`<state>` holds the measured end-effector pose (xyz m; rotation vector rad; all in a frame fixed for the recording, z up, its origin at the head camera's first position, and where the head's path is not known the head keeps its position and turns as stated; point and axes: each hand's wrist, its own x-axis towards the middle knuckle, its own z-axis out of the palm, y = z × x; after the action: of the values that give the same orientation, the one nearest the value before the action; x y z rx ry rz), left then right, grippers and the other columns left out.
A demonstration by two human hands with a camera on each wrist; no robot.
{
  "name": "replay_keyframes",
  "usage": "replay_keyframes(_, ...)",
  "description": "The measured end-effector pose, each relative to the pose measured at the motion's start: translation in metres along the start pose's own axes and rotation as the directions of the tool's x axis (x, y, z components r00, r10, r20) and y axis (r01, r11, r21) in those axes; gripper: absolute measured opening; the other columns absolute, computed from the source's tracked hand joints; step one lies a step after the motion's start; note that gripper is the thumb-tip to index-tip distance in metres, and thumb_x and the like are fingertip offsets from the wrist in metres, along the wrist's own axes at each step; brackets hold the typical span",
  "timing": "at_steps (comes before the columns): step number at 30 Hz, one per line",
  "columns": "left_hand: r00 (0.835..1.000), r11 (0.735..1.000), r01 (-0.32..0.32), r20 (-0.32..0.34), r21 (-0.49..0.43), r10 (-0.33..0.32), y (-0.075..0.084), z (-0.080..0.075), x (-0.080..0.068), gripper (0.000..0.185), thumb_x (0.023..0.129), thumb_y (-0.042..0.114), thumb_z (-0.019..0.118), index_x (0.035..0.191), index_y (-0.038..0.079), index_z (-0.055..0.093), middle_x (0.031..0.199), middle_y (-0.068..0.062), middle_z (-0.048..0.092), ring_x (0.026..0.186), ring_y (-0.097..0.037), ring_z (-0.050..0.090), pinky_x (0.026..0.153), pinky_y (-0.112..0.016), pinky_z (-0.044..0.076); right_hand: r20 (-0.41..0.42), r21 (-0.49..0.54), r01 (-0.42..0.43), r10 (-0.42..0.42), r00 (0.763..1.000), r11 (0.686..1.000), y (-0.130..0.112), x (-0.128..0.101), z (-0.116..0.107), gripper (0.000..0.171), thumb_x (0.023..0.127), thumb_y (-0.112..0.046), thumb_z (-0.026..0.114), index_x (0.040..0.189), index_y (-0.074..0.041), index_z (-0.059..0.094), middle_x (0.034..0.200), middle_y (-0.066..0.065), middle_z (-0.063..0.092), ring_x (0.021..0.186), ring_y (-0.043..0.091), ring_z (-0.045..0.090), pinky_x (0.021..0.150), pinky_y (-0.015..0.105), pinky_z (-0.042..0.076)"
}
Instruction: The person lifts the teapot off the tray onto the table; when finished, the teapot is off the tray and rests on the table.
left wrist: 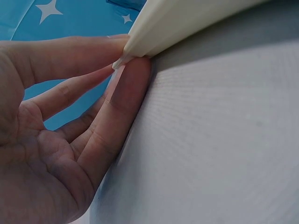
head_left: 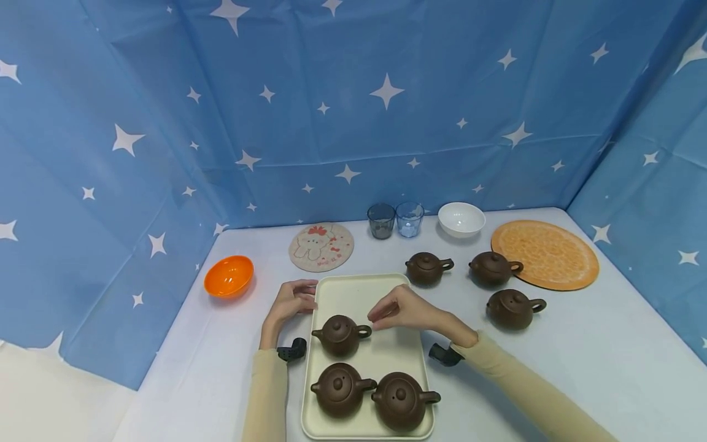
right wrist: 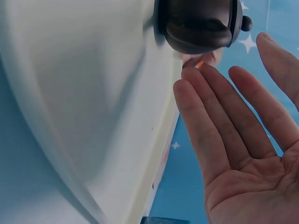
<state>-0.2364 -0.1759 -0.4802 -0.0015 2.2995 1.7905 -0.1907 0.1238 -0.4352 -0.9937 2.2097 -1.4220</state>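
Nearest me, two teapots sit side by side at the near end of the cream tray (head_left: 381, 288), front-left teapot (head_left: 338, 389) and front-right teapot (head_left: 401, 399), looks like touching or almost; any jolt to the tray could knock them together. Next up, the third teapot (head_left: 340, 334) on the tray, handle facing right. My right hand (head_left: 400, 309) hovers just beside that handle, fingers relaxed and holding nothing, clear in the wrist view too (right wrist: 238, 140). Risk: a sloppy reach clips the handle and spins the pot, or shakes its lid loose. Left hand (head_left: 289, 302) has straight fingertips against the tray's left rim (left wrist: 154, 28), no grasp, so if it slips the tray could skid on the table (head_left: 607, 344). Further back, three loose teapots (head_left: 513, 309) stand right of the tray, well apart from both hands. Glasses and white bowl (head_left: 461, 218) at the far edge, no risk.
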Motion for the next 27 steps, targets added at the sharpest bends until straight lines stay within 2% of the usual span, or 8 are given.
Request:
replay_keyframes(4, 1.0, 1.0, -0.005, 0.003, -0.001, 0.005, 0.002, 0.0, -0.001, 0.056, 0.07, -0.015, 0.066, 0.125, -0.006, 0.058, 0.106, -0.022, 0.062, 0.074, -0.015, 0.064, 0.067, -0.035, 0.061, 0.012, -0.011, 0.001, 0.0, 1.0, 1.0, 0.0, 0.002, 0.006, 0.024, 0.081, -0.003, 0.074, 0.1, 0.011, 0.07, 0.097, 0.021, 0.071, 0.089, 0.028, 0.07, 0.077, 0.028, 0.059)
replay_keyframes(10, 1.0, 1.0, -0.005, -0.002, 0.004, 0.005, 0.002, 0.0, 0.0, 0.056, 0.07, -0.015, 0.066, 0.125, -0.007, 0.058, 0.105, -0.023, 0.062, 0.074, -0.016, 0.064, 0.067, -0.035, 0.061, 0.02, -0.004, 0.009, -0.009, 1.0, 1.0, 0.005, 0.005, 0.01, 0.024, 0.079, -0.011, 0.077, 0.098, 0.003, 0.074, 0.094, 0.012, 0.074, 0.084, 0.013, 0.071, 0.075, 0.025, 0.059)
replay_keyframes(27, 1.0, 1.0, -0.002, -0.007, 0.01, 0.002, -0.001, 0.001, 0.001, 0.055, 0.07, -0.015, 0.066, 0.124, -0.006, 0.059, 0.105, -0.021, 0.062, 0.074, -0.016, 0.064, 0.067, -0.034, 0.061, 0.021, -0.086, 0.036, -0.034, 0.999, 0.996, 0.005, 0.015, 0.022, 0.02, 0.078, -0.012, 0.079, 0.095, -0.001, 0.076, 0.089, 0.006, 0.074, 0.077, 0.004, 0.069, 0.07, 0.02, 0.058)
